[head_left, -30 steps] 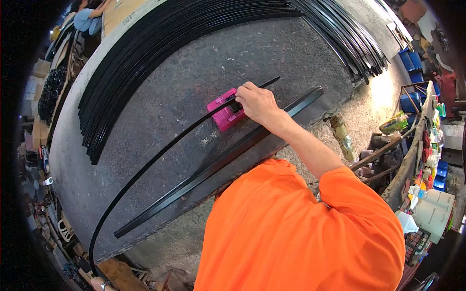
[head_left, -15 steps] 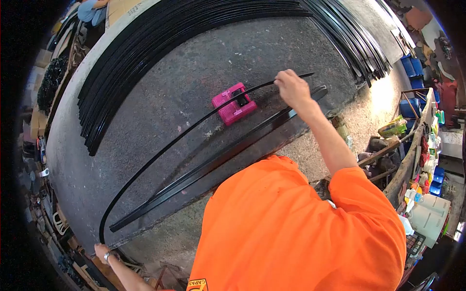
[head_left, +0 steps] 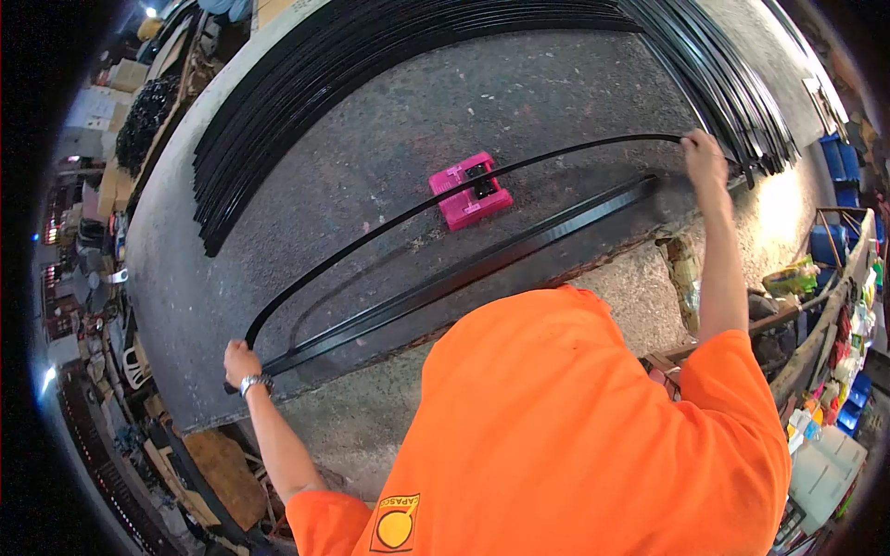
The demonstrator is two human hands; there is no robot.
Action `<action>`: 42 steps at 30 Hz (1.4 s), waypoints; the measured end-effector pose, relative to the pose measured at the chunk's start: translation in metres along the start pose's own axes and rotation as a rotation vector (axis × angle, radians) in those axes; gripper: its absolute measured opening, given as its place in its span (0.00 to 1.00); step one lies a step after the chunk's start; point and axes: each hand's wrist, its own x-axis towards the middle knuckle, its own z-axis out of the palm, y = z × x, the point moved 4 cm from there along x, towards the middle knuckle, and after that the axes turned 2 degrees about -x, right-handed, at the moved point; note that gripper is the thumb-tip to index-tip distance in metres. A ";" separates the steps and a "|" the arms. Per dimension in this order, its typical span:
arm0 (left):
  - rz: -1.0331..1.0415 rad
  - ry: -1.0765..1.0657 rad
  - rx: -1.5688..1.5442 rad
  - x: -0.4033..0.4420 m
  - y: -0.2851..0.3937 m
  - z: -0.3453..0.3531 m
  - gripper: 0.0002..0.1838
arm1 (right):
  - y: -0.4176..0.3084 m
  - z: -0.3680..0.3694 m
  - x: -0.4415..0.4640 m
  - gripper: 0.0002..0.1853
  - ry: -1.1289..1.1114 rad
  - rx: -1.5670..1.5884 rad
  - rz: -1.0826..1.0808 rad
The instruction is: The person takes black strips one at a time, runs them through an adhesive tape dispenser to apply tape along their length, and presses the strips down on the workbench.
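Observation:
A long, thin black strip (head_left: pixel 401 217) arcs upward between my two hands. My left hand (head_left: pixel 239 361) is closed around its near left end, at the table's front edge. At the far right, my right hand (head_left: pixel 706 162) grips the other end, close to the stacked strips. The middle of the arc passes over a pink plastic device (head_left: pixel 471 206) with a black part on top; I cannot tell whether they touch. Below the arc, dark, shiny straight strips (head_left: pixel 491 267) lie along the front of the table.
Many curved black strips (head_left: pixel 297 120) are stacked across the back of the dark table (head_left: pixel 371 139). Their straighter ends (head_left: pixel 723 83) reach down the right side. Cluttered shelves with blue bins (head_left: pixel 839 157) stand at right. A person's blue clothing (head_left: pixel 222 7) shows at top left.
My right hand has moved right to the strip's end. My left hand has come up and inward with the other end. The strip now spans both hands in a flatter arc; the view has shifted.

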 end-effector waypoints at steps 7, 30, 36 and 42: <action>0.169 0.154 0.022 -0.023 0.118 -0.029 0.08 | 0.093 -0.037 0.027 0.13 0.069 -0.017 0.192; 0.542 0.177 -0.012 0.059 0.147 -0.326 0.05 | 0.045 -0.215 0.112 0.12 0.081 -0.216 -0.058; 0.519 0.171 0.023 0.053 0.154 -0.343 0.05 | 0.020 -0.189 0.112 0.11 0.048 -0.155 -0.097; 0.562 0.164 0.006 0.065 0.137 -0.344 0.05 | 0.020 -0.174 0.116 0.12 0.025 -0.189 -0.090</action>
